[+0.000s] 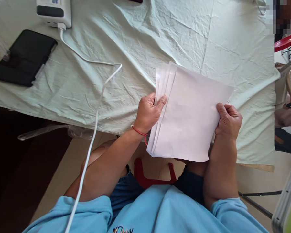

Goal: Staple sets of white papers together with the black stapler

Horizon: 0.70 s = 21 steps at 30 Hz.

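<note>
Scanning from the left, I see a black phone [24, 57] lying flat on the pale green cloth [135, 35], a white charger box [53, 12] above it and its white cable [97, 106] trailing down off the table edge. My left hand [149, 111] pinches the fanned left edges of a stack of white paper sheets [191, 116], thumb on top. My right hand [229, 121] grips the stack's right edge, fingers curled tight. The sheets hang partly over the table's near edge, above my lap.
</note>
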Motion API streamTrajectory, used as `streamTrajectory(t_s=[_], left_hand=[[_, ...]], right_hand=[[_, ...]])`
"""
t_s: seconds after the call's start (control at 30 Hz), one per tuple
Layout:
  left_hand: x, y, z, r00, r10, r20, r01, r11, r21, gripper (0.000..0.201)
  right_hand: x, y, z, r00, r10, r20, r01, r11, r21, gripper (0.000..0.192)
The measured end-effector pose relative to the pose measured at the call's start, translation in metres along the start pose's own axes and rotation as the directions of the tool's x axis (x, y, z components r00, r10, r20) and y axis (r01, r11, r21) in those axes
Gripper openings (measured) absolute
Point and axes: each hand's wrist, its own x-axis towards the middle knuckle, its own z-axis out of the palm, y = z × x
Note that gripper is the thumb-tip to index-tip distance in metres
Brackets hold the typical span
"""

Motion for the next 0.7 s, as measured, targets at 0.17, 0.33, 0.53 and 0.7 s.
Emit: streamTrajectory(t_s=[0.17,0.33,0.53,0.7], left_hand=[[-0.002,0.005,0.0,0.998,-0.03,0.055,0.033,0.999,-0.041,0.039],[-0.004,0.006,0.002,0.989,-0.076,0.129,0.096,0.983,-0.157,0.035],[-0.004,0.003,0.002,0.99,-0.074,0.123,0.096,0.978,-0.184,0.029],[-0.003,0.002,0.002,0.991,-0.068,0.115,0.088,0.979,-0.186,0.031]], right_hand=[[-0.007,-0.007,0.009,1.0,0.031,-0.005,-0.031,0.999,0.008,0.045],[-0.009,-0.008,0.011,1.0,0.022,0.004,-0.022,1.0,-0.017,0.041],[-0.007,-0.001,0.004,0.997,0.026,0.078,-0.02,0.997,-0.076,0.044],[-0.006,-0.001,0.0,0.991,0.084,0.103,-0.077,0.994,-0.074,0.046]])
